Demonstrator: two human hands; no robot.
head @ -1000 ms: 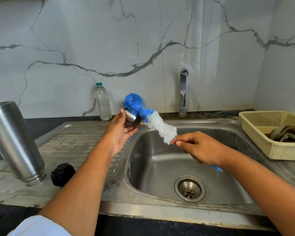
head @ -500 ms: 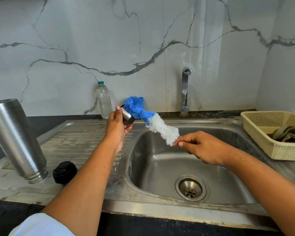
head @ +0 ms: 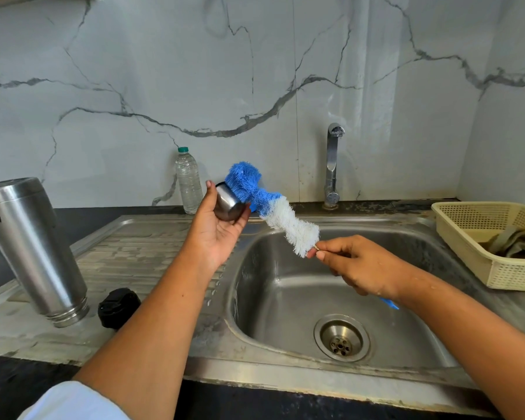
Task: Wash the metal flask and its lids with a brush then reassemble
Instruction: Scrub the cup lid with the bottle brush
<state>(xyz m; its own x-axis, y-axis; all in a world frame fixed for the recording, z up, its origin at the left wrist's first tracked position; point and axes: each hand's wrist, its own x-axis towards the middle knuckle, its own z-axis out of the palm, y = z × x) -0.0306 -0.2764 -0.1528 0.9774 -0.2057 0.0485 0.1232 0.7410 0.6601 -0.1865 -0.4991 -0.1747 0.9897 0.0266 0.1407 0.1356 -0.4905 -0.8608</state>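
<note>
Masking mouth of lid (head: 228, 205), brush (head: 288, 227), handle probably through right hand (head: 359, 266)

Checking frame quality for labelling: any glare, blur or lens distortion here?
Head view: a bright glare band streaks the marble wall above the chrome tap; wide-angle distortion leans the upturned steel flask at left; the blue-and-white bottle brush and small steel lid look sharp.
</note>
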